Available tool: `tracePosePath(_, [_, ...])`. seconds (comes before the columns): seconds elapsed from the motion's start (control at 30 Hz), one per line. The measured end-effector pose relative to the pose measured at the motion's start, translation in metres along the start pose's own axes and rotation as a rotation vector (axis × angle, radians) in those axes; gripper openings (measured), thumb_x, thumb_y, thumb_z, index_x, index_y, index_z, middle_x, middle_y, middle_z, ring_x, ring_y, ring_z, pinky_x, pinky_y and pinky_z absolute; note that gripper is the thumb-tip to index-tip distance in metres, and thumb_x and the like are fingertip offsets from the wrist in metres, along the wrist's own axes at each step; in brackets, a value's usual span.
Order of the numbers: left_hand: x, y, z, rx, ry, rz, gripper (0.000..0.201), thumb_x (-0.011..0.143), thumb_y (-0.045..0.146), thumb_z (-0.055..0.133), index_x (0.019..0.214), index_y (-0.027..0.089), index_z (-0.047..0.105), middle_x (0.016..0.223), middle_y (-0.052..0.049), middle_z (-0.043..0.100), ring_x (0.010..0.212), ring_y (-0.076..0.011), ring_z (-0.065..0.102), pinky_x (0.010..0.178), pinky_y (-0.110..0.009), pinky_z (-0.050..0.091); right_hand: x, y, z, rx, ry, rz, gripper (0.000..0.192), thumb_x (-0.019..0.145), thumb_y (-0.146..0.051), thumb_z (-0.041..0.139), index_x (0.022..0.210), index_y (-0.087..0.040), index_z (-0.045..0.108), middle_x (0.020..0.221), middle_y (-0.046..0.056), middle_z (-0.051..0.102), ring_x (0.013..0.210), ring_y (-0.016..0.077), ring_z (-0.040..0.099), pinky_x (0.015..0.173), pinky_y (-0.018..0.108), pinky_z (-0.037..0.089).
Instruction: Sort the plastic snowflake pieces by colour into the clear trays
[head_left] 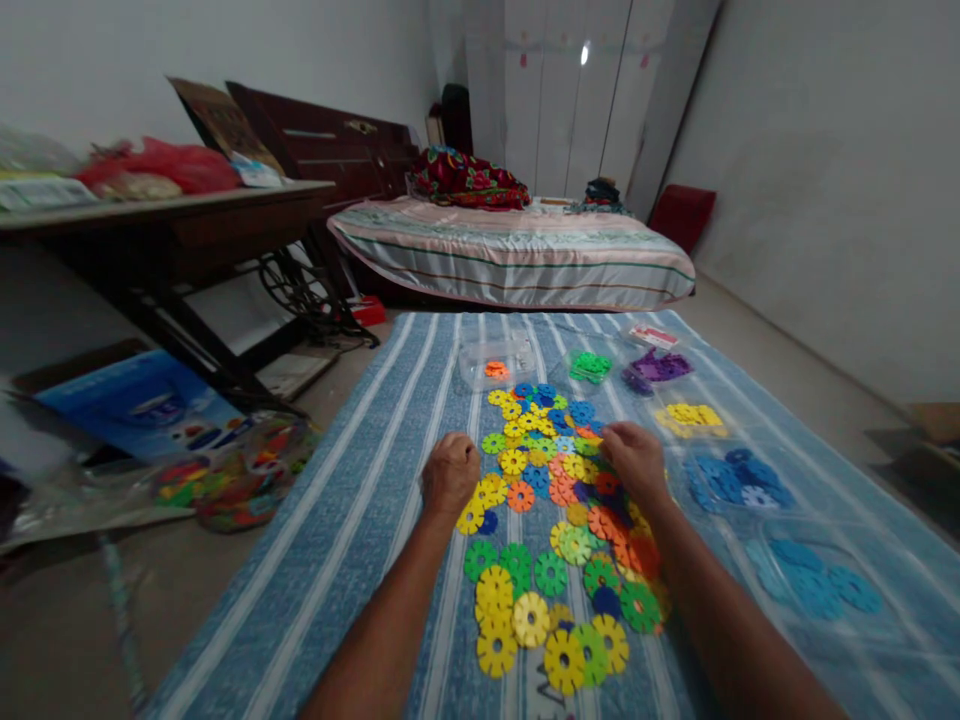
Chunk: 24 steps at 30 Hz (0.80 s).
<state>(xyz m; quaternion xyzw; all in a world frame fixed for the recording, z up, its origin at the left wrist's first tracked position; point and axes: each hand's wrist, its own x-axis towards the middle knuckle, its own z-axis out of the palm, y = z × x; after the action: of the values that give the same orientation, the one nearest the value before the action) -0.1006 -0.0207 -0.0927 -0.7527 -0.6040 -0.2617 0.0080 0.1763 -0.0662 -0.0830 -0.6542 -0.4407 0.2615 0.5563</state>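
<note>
A heap of flat, flower-shaped plastic discs (555, 520) in yellow, green, orange and blue lies on a blue striped cloth (360, 500). My left hand (448, 472) rests as a loose fist at the heap's left edge, beside yellow discs; whether it holds one is hidden. My right hand (636, 458) lies palm down on the heap's right side, fingers over orange and yellow discs. Clear containers hold sorted discs: orange (496, 369), green (589, 366), purple (660, 367), yellow (688, 414), dark blue (739, 478), light blue (817, 580).
A bed (517, 255) with striped bedding stands beyond the cloth. A dark sewing-machine table (165, 230) is at the left, with a blue box (142, 405) and a clear bag of coloured pieces (240, 475) on the floor. White wardrobes (577, 90) fill the back.
</note>
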Motion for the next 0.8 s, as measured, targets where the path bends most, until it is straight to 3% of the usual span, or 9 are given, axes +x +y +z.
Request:
tracePosePath(0.13, [0.000,0.001,-0.001,-0.017,0.004,-0.012,0.018,0.086,0.018,0.045,0.072,0.021,0.056,0.088,-0.005,0.065,0.087,-0.0189,0.060,0.079,-0.028,0.045,-0.001,0.015,-0.016,-0.159,0.104,-0.066,0.034,0.075,-0.049,0.056,0.079,-0.019,0.070,0.071,0.003,0.069,0.068,0.0196,0.061,0.066,0.030,0.045])
tracePosePath(0.3, [0.002,0.000,-0.001,-0.036,0.013,-0.033,0.018,0.084,0.019,0.046,0.071,0.021,0.058,0.089,-0.005,0.067,0.088,-0.0191,0.062,0.080,-0.028,0.046,0.001,0.032,-0.031,-0.154,0.142,-0.040,0.037,0.077,-0.051,0.056,0.080,-0.018,0.072,0.073,0.004,0.070,0.072,0.0207,0.062,0.069,0.031,0.046])
tracePosePath(0.63, [0.006,-0.002,-0.002,-0.115,0.020,-0.119,0.017,0.080,0.024,0.047,0.074,0.021,0.063,0.093,-0.005,0.070,0.090,-0.0191,0.065,0.083,-0.027,0.048,0.006,0.037,-0.029,0.131,0.057,0.071,0.047,0.066,-0.062,0.069,0.077,-0.016,0.072,0.071,0.003,0.069,0.070,0.0194,0.062,0.066,0.031,0.049])
tracePosePath(0.8, [0.010,-0.004,-0.007,-0.174,-0.022,-0.207,0.018,0.078,0.026,0.049,0.072,0.020,0.065,0.088,-0.003,0.071,0.084,-0.0181,0.065,0.079,-0.027,0.049,0.006,0.029,-0.026,0.401,-0.030,0.160,0.039,0.066,-0.057,0.073,0.073,-0.018,0.072,0.075,0.004,0.071,0.073,0.0188,0.065,0.071,0.031,0.053])
